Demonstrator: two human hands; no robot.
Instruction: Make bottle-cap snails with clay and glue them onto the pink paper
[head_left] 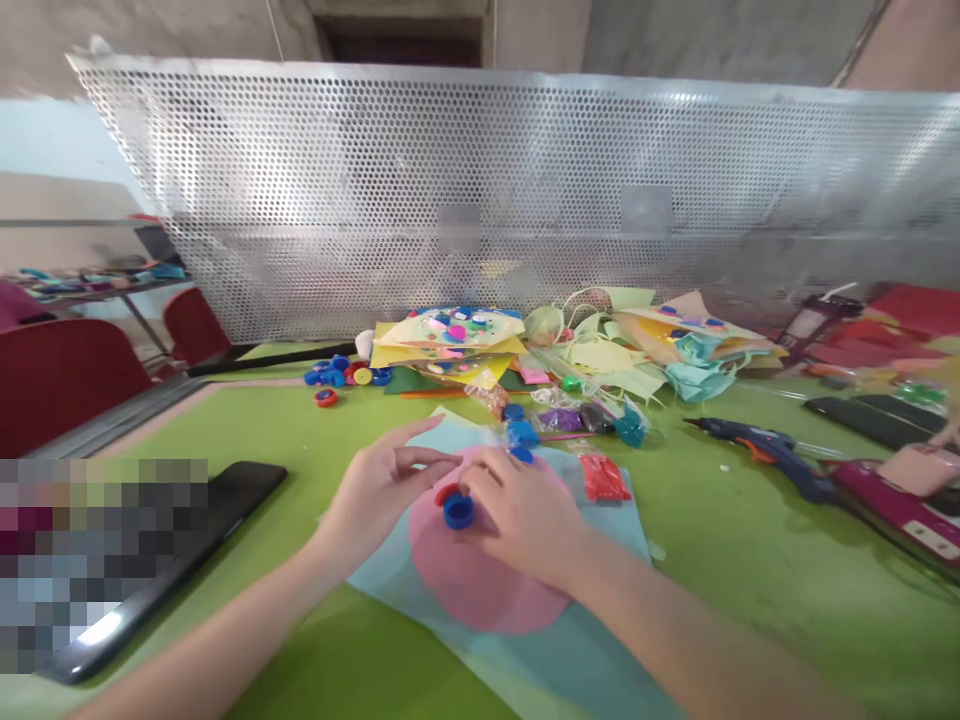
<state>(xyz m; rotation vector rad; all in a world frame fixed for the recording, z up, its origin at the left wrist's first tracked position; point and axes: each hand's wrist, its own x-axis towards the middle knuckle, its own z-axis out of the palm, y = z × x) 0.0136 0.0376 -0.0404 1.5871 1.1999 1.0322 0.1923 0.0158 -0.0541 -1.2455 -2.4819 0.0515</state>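
Observation:
My left hand [382,485] is over the left part of a pink paper circle [495,600], one finger raised and the others stretched toward my right hand. I see nothing in it. My right hand [521,510] is curled over the circle, its fingers and thumb around a blue bottle cap [458,512]. A red curved piece [447,493], perhaps another cap, shows beside the blue one, partly hidden by my fingertips. The pink circle lies on light blue paper [607,610]. More blue caps [522,434] sit just beyond my right hand.
A phone [240,490] lies at left. Several bottle caps [326,373] and decorated paper pieces [450,340] lie at the back. A red packet [602,478] is right of my hands. Farther right lie a glue gun [780,455] and a power strip [892,510]. A perforated metal panel [525,180] rises behind.

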